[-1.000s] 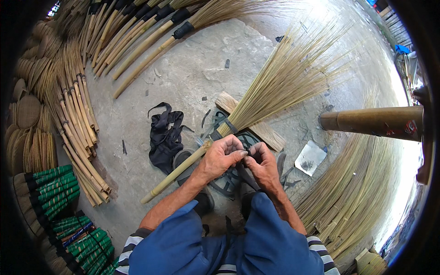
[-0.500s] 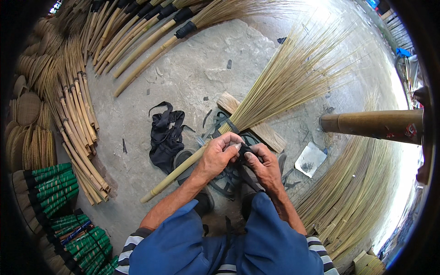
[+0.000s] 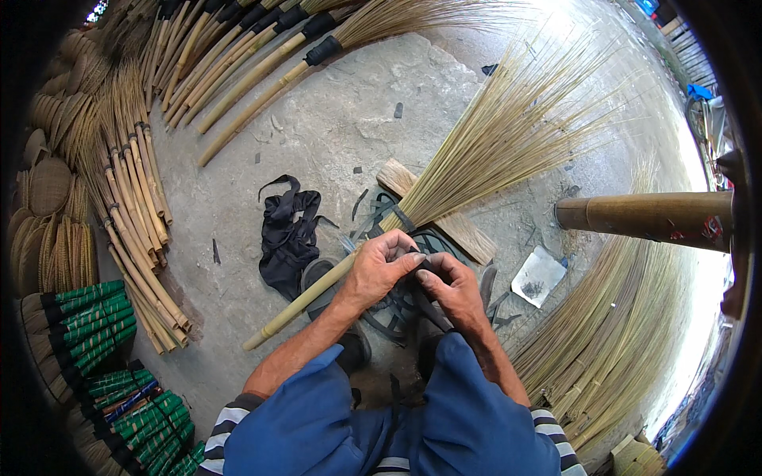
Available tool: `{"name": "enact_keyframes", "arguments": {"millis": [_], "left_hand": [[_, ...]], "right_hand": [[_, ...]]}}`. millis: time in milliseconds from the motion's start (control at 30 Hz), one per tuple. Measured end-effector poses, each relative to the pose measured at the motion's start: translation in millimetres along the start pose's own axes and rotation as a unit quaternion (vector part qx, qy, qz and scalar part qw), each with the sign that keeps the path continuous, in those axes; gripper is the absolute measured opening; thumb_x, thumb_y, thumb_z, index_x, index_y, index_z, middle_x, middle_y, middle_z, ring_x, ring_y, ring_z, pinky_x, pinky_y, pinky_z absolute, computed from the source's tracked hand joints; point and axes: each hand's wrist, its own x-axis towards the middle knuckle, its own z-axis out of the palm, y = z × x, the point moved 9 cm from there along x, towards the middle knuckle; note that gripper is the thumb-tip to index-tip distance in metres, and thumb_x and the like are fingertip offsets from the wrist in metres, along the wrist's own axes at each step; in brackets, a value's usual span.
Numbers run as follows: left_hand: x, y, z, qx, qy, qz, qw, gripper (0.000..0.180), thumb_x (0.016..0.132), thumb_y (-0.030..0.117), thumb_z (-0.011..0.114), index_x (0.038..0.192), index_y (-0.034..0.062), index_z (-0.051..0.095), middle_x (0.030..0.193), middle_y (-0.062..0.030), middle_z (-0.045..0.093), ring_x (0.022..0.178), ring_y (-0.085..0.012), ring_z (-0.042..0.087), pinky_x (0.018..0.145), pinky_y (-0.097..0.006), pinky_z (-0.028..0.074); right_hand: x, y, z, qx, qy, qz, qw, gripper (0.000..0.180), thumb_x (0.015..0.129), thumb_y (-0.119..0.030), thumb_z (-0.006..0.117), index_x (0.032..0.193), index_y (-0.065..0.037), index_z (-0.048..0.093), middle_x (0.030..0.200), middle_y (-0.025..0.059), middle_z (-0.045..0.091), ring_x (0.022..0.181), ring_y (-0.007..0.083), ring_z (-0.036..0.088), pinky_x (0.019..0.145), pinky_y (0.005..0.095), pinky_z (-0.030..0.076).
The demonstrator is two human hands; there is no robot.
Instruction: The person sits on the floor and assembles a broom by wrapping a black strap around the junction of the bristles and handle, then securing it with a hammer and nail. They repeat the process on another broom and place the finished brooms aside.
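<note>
My left hand (image 3: 378, 268) and my right hand (image 3: 454, 292) meet with pinched fingertips on a black strip (image 3: 429, 309), which runs down toward my knees. The end between the fingertips is mostly hidden. Just beyond the hands lies a broom of thin straw-coloured sticks (image 3: 484, 147), fanned out to the upper right. A black band (image 3: 402, 217) goes round the base of the sticks. The broom's bamboo handle (image 3: 300, 308) slants down to the left, partly behind my left hand and forearm. Loose black strips (image 3: 387, 324) are coiled on the ground beneath my hands.
A wooden block (image 3: 464, 236) sits under the broom. Black cloth (image 3: 287, 238) lies to the left, white paper (image 3: 539, 276) to the right. Loose sticks (image 3: 607, 333) and a thick bamboo post (image 3: 643, 218) are further right. Finished brooms (image 3: 254, 87) and green-wrapped bundles (image 3: 95, 325) line the left.
My right thumb and fingers have shifted slightly, and less of the black strip shows between my fingertips. The broom lies as before.
</note>
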Motion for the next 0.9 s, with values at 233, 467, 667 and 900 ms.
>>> {"name": "enact_keyframes", "arguments": {"millis": [233,467,667,900], "left_hand": [[-4,-1,9,-0.015,-0.026,-0.031,0.999,0.018,0.108,0.017,0.076,0.120,0.0040,0.073,0.086,0.0032,0.072,0.068,-0.0007,0.058,0.057,-0.018,0.045],[-1,25,-40,0.005,0.168,0.159,0.973,0.021,0.106,0.007,0.072,0.127,0.0035,0.071,0.095,-0.0010,0.073,0.080,-0.0089,0.065,0.075,-0.026,0.055],[10,11,-27,0.483,0.211,0.239,0.816,0.072,0.084,0.007,0.086,0.150,0.0036,0.059,0.131,-0.0226,0.068,0.119,-0.0440,0.066,0.105,-0.050,0.055],[40,-63,-39,0.240,-0.037,-0.024,0.970,0.074,0.088,0.018,0.086,0.155,0.0009,0.059,0.140,-0.0217,0.072,0.118,-0.0402,0.075,0.107,-0.046,0.056]], "right_hand": [[4,18,-1,0.098,0.020,0.036,0.994,0.025,0.110,-0.024,0.075,0.120,-0.001,0.073,0.103,-0.0011,0.071,0.094,0.0065,0.061,0.085,0.0252,0.051],[12,36,-18,0.102,0.106,0.007,0.989,0.017,0.107,-0.017,0.079,0.109,-0.007,0.065,0.092,-0.0062,0.062,0.081,0.0032,0.053,0.073,0.0225,0.045],[10,52,-25,0.134,0.124,0.036,0.983,0.017,0.106,-0.016,0.079,0.109,-0.008,0.065,0.090,-0.0067,0.062,0.078,0.0024,0.053,0.068,0.0227,0.045],[10,60,-25,0.144,0.108,0.052,0.982,0.020,0.112,-0.025,0.073,0.112,-0.005,0.072,0.091,-0.0056,0.067,0.077,0.0029,0.056,0.066,0.0223,0.046]]}}
